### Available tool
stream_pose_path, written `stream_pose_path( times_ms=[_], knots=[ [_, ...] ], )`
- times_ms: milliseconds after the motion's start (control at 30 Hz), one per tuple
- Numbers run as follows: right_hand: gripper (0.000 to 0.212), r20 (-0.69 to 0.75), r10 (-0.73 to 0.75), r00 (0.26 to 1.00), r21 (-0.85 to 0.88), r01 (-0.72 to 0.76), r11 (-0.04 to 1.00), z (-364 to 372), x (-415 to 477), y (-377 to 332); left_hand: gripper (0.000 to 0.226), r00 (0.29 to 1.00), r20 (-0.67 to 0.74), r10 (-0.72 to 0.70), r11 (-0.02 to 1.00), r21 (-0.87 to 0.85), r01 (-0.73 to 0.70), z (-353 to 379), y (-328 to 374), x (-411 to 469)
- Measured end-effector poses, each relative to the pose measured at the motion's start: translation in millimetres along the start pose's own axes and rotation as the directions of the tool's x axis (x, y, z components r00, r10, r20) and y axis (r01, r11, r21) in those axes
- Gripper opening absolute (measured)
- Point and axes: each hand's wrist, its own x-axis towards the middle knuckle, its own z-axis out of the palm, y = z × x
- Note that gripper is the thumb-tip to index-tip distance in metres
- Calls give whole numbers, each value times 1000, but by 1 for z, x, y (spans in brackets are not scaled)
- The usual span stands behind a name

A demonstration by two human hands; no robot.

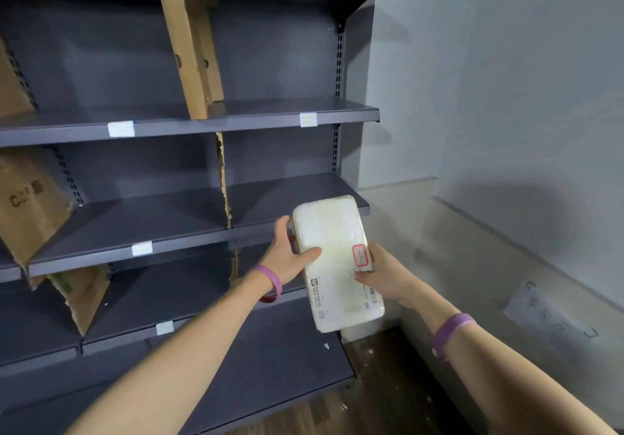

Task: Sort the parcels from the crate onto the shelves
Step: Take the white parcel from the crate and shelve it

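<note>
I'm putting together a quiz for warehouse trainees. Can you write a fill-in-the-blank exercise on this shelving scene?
1. The parcel held by the left hand and right hand is ___ in colour.
2. The band on each wrist is ___.
3. The upright dividers on the shelves are made of ___.

Missing words: white; purple; cardboard.

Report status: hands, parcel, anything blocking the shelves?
Left hand and right hand both grip the white parcel, one each side. Parcel in the air before the shelf, not yet placed. Cardboard divider stands left of it, not blocking.
</note>
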Motion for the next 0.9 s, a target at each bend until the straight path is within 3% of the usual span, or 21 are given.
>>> stream_pose_path(
  times_ms=[100, 233, 400, 500, 633, 733, 900],
  knots=[
    [56, 63, 10, 998, -40, -8, 999, -5, 3, -3, 88, 1000, 6, 7, 997, -82, -7, -5, -1, 5],
    [70, 98, -19, 995, -99, 29, 995, -2, 3, -6, 53, 994, -72, -81, 974, -217, 64, -9, -9, 6],
    [80, 118, -40, 992, -130, 55, 990, 5, 2, -11, 53, 995, -82, -63, 972, -229, 43, -13, -17, 5],
    [76, 44, -50, 998, -116, 55, 992, 9, 0, -14, 52, 986, -156, -58, 970, -242, 19, -12, -20, 7],
    [62, -158, -124, 980, -132, 104, 986, 17, -4, -11, 50, 962, -250, -114, 934, -358, 18, -11, -16, 8],
    [80, -202, -106, 974, -181, 69, 981, 25, -7, -4, 53, 926, -331, -180, 884, -468, 5, -9, -14, 11],
    [98, -317, -91, 944, 85, 123, 989, 34, -14, -1, 58, 880, -403, -250, 801, -597, -45, -4, -10, 14]
  ],
)
